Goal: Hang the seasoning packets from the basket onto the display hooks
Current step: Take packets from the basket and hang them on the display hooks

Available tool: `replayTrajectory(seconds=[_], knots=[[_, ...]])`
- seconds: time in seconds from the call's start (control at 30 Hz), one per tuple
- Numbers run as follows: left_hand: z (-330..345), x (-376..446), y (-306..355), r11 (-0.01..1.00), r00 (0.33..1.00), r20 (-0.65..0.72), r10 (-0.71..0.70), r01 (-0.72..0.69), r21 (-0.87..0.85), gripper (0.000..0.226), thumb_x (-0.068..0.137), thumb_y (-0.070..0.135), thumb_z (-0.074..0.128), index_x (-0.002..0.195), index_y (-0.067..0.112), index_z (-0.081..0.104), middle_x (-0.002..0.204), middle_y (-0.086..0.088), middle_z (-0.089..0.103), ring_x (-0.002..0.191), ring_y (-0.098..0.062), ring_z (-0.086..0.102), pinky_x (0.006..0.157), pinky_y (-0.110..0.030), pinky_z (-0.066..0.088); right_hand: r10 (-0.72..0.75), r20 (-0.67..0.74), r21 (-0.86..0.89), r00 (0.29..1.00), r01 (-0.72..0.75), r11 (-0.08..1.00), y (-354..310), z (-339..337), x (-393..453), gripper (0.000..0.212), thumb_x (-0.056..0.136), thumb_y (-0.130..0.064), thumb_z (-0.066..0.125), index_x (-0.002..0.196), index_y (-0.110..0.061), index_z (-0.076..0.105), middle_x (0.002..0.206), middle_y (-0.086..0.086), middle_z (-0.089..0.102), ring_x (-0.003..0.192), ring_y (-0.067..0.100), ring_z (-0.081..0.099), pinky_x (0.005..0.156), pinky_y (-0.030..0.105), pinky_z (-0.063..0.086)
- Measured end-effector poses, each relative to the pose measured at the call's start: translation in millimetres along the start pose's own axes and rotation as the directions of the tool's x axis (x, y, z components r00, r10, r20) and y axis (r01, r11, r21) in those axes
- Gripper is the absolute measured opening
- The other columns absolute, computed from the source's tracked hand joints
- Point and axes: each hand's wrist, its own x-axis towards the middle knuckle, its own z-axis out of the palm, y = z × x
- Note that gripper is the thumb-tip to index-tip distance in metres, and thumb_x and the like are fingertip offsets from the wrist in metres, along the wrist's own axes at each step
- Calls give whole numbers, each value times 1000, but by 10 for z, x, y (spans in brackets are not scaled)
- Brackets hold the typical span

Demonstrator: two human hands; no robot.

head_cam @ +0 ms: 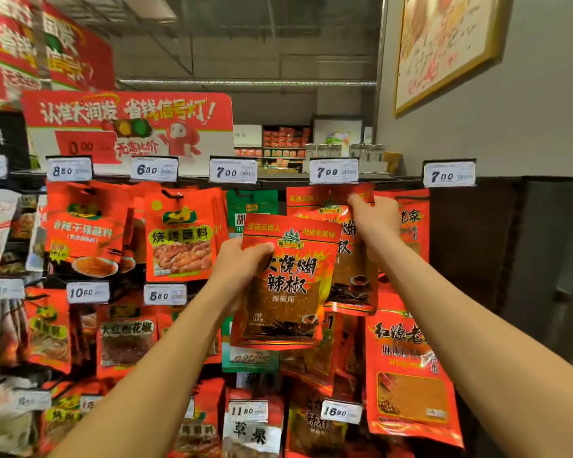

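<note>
My left hand (242, 266) grips a red chili seasoning packet (285, 285) by its left edge, holding it upright in front of the display. My right hand (376, 216) is raised higher and pinches the top of a matching red packet (351, 276) that hangs under the 7.99 price tag (333, 170). The hook behind that tag is hidden by the packet and my fingers. The basket is out of view.
Rows of red and green seasoning packets (179, 236) hang on hooks across the rack, with price tags above each column. A red promotional sign (129, 123) stands on top. A grey wall and dark cabinet (523, 246) lie to the right.
</note>
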Motion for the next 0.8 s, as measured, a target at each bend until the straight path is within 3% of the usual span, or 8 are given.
replayTrajectory(seconds=[0.1, 0.2, 0.3, 0.4, 0.47, 0.6, 0.8], knots=[[56, 72, -11, 1000, 1000, -14, 0, 0, -6, 7, 93, 17, 69, 89, 14, 73, 78, -1, 77, 70, -17, 72, 60, -28, 54, 30, -13, 16, 999, -30, 999, 8, 26, 36, 41, 82, -41, 66, 79, 0, 71, 63, 1, 68, 63, 25, 62, 59, 37, 46], [86, 142, -9, 1000, 1000, 1, 29, -29, 5, 20, 92, 32, 72, 93, 13, 74, 90, -6, 79, 80, -20, 75, 70, -33, 60, 32, -18, 20, 999, -31, 999, 8, 24, 95, 45, 81, -45, 70, 76, -1, 72, 68, 6, 73, 69, 27, 66, 64, 41, 50], [108, 204, -6, 999, 999, 0, 39, -39, 17, 22, 93, 35, 71, 93, 13, 74, 87, -2, 79, 76, -14, 75, 62, -27, 57, 8, -27, 25, 1000, -7, 1000, 0, 20, 121, 43, 81, -41, 70, 71, 0, 70, 60, 2, 66, 60, 22, 57, 55, 35, 39], [133, 244, -22, 999, 999, 4, 41, -41, 14, 18, 93, 32, 70, 86, 15, 71, 69, 6, 75, 59, -6, 70, 48, -18, 51, -31, -20, -19, 999, 31, 999, 15, 17, 112, 42, 82, -41, 67, 69, -2, 69, 67, 7, 71, 62, 24, 60, 56, 36, 42], [136, 259, -30, 999, 999, 10, 41, -41, 10, 18, 94, 31, 70, 83, 16, 71, 66, 7, 73, 57, -4, 68, 47, -18, 50, -51, -7, -39, 999, 51, 998, 28, 13, 107, 42, 84, -41, 68, 63, -5, 67, 64, 6, 70, 59, 21, 57, 54, 34, 38], [134, 312, -43, 1000, 1000, 12, 12, -13, 14, 20, 93, 33, 71, 89, 14, 73, 80, -1, 78, 70, -14, 74, 61, -29, 55, -91, -1, -77, 996, 91, 993, -4, 6, 110, 45, 85, -42, 68, 55, -8, 62, 57, 5, 64, 55, 20, 53, 54, 36, 36], [126, 393, -65, 1000, 1000, 20, -6, 6, 21, 24, 92, 35, 72, 94, 11, 74, 86, -6, 79, 76, -20, 75, 70, -35, 57, -97, -8, -114, 995, 95, 989, 0, 13, 111, 45, 85, -42, 68, 50, -13, 59, 54, 1, 61, 56, 21, 51, 52, 37, 33]])
